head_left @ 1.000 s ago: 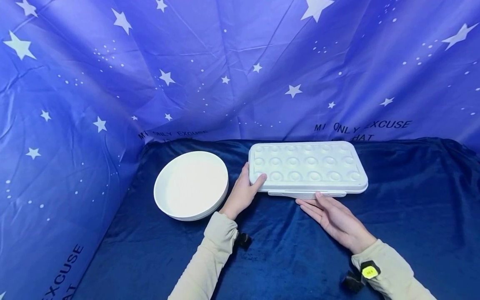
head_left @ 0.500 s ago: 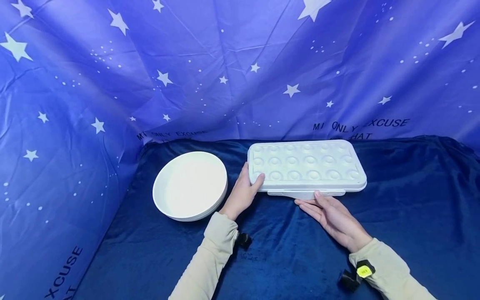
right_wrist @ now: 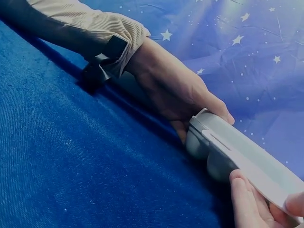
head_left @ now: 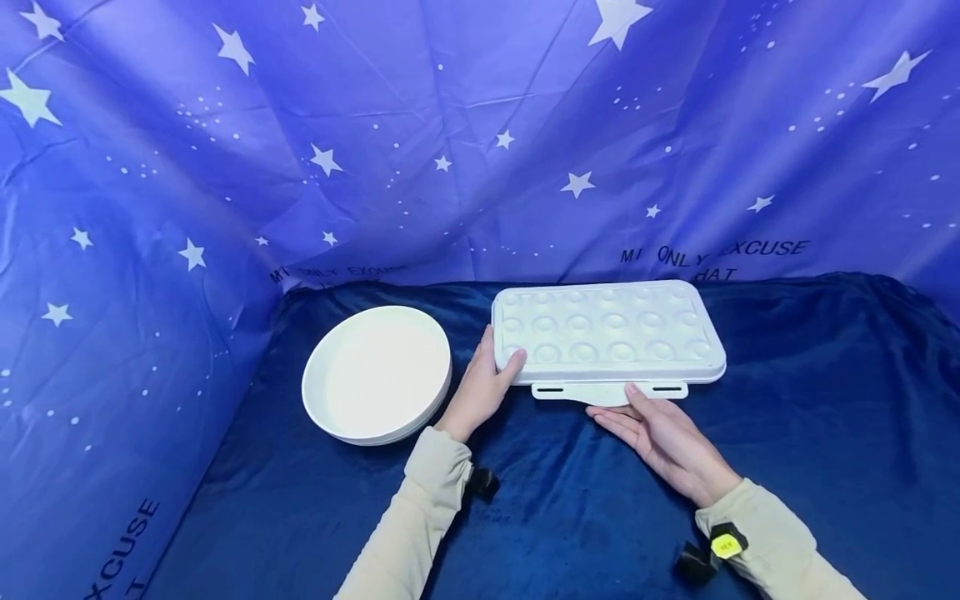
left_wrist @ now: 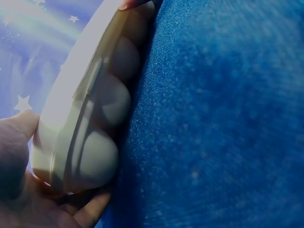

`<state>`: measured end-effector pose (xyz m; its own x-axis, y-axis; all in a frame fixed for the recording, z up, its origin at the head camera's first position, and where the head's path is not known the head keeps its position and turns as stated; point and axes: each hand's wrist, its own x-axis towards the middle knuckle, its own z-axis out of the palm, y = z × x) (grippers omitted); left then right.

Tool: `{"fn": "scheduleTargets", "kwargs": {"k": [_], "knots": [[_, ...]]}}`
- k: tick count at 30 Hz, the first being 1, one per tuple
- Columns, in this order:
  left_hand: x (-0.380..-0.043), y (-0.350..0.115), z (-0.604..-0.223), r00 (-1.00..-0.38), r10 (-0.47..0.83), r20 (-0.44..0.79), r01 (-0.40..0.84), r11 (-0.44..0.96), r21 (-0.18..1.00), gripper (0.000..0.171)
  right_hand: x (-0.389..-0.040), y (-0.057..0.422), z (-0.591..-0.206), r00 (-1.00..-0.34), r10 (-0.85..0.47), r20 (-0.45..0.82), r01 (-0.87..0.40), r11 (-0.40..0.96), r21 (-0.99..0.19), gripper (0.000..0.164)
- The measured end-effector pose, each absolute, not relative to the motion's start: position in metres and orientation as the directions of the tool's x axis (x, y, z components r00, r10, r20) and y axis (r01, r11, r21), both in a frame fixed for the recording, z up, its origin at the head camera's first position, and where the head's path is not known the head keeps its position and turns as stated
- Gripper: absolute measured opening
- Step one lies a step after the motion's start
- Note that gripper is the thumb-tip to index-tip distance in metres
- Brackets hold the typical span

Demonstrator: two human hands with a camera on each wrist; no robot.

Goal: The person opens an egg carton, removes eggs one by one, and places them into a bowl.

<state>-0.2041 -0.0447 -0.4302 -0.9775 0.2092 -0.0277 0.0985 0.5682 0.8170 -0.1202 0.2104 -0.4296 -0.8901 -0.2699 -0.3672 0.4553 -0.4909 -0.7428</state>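
Note:
A white lidded egg box [head_left: 611,329], its top moulded with rows of round bumps, lies on the dark blue cloth. My left hand [head_left: 480,387] grips its left end, thumb on the lid's front corner and fingers below, as the left wrist view also shows. Along the front edge, the long latch flap [head_left: 573,393] stands swung outward, both its slots visible. My right hand [head_left: 678,446] pinches this flap between thumb and fingers. Rounded egg cups [left_wrist: 107,102] bulge from the box's underside in the left wrist view. What the box contains is hidden by the lid.
A round white bowl [head_left: 375,375] stands left of the box, close beside my left wrist. Dark blue velvety cloth [head_left: 570,517] covers the table. A blue star-printed curtain [head_left: 465,125] hangs behind and along the left side.
The latch flap has swung outward and down from the box's front edge, with my right hand holding it. My left hand keeps its grip on the box end. The head view has shifted slightly.

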Motion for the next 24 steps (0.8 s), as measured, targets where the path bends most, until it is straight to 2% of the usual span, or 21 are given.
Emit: {"fn": "scheduleTargets", "kwargs": {"k": [6, 14, 19, 24], "knots": [[-0.206, -0.048, -0.429, -0.971, 0.239, -0.01, 0.114, 0.5, 0.859, 0.083, -0.116, 0.21, -0.427, -0.897, -0.279, -0.342, 0.439, -0.47, -0.766, 0.057], [-0.204, -0.054, -0.429, -0.979, 0.201, 0.018, 0.116, 0.483, 0.868, 0.068, -0.115, 0.208, -0.42, -0.916, -0.281, -0.287, 0.384, -0.398, -0.833, 0.062], [-0.2, -0.053, -0.427, -0.977, 0.212, 0.014, 0.114, 0.467, 0.877, 0.07, -0.113, 0.211, -0.411, -0.937, -0.266, -0.226, 0.316, -0.371, -0.873, 0.055], [-0.199, -0.054, -0.424, -0.973, 0.23, 0.018, 0.12, 0.436, 0.892, 0.072, -0.113, 0.208, -0.4, -0.951, -0.281, -0.128, 0.249, -0.452, -0.856, 0.043]]}}
